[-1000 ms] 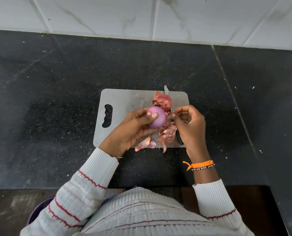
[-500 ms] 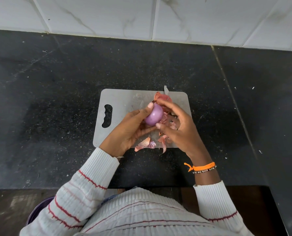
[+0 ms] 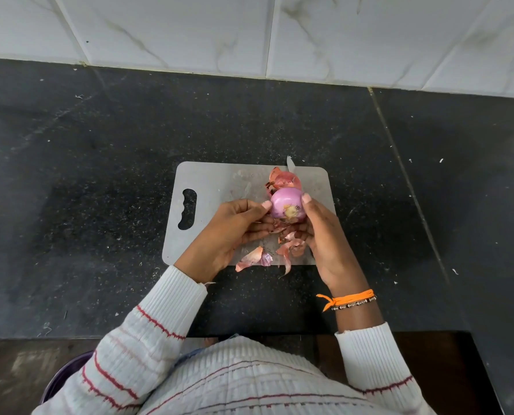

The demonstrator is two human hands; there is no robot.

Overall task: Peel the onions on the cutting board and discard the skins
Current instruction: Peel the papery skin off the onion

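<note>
A peeled purple onion is held above the grey cutting board, root end toward me. My left hand touches its left side with thumb and fingertips, and my right hand grips its right side. Behind it on the board sits a clump of reddish onion skin, possibly another onion. Loose skins lie on the board's near edge, one piece hanging over it.
A knife tip pokes out at the board's far edge, the rest hidden. The board lies on a dark stone counter with a white tiled wall behind. A purple bin rim shows at bottom left.
The onion has been turned so its root end faces me, and my right hand has come in from the right and now grips it. Both hands hold it slightly further back over the board.
</note>
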